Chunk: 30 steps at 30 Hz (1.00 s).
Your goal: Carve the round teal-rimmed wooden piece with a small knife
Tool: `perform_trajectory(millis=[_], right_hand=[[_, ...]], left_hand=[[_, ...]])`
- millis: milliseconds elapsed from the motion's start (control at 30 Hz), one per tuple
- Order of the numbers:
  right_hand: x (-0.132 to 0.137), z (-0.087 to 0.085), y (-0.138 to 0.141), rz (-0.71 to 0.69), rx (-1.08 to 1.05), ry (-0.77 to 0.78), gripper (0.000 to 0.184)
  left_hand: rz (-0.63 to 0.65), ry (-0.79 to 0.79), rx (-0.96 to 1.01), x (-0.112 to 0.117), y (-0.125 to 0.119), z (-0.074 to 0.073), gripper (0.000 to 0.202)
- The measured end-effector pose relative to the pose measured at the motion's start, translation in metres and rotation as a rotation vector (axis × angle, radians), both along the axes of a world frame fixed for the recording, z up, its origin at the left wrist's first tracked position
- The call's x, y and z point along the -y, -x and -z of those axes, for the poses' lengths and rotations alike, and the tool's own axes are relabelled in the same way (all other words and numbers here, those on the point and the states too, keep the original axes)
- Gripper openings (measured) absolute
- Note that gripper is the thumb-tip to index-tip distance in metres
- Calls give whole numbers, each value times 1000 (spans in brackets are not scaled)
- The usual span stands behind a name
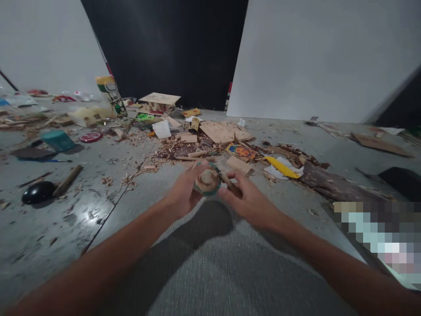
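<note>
A grey surface (98, 210) is messy with wood chips. The left hand (184, 191) grips a small round wooden piece (207, 181), held up between the hands. The right hand (250, 202) pinches a thin carving tool (226, 181) against it, so carving looks underway; careful little cuts seem needed.

My left hand (186, 189) grips a small round wooden piece (207, 181) with a greenish rim, held up over the grey floor (210, 263). My right hand (246, 199) pinches a thin brown-handled tool (228, 182) whose tip meets the piece. Wood shavings (158, 153) and cardboard scraps (220, 131) lie beyond; a black rounded object (37, 192) sits far left.
</note>
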State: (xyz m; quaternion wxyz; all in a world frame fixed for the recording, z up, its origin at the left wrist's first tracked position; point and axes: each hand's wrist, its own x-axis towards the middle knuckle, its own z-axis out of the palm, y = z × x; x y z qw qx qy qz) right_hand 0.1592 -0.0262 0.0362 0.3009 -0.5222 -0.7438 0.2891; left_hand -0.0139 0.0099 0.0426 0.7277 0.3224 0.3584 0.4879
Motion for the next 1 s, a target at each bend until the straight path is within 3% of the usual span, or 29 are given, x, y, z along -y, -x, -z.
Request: perform_trajectory(millis=[100,200,300,433,500,600,700,867,1000], right_hand=[[-8,15,19,73,-190,15,40],[-14,18,19,70,-279,-18,32],[-15,2,4,12,-217,-55,26],[-11,-31,-19,-262,95,39,15],[-9,-42,-28,-326,211,66,16],[-9,-49,-38,-209,270,-21,27],[-6,-51,-41,-116,347,-113,39],[12,-56,-29,-227,445,-67,29],[19,-50,-22,-256,464,-58,31]], left_hand=[[-151,-73,62,10,-9,6,20],[-96,-94,123,12,-10,14,18],[143,-4,143,12,-2,16,18],[581,185,257,18,4,18,38],[689,215,298,25,1,21,43],[715,185,300,33,-6,29,40],[660,213,300,31,-7,35,41],[484,205,413,19,-2,37,35],[479,235,403,16,-1,36,31]])
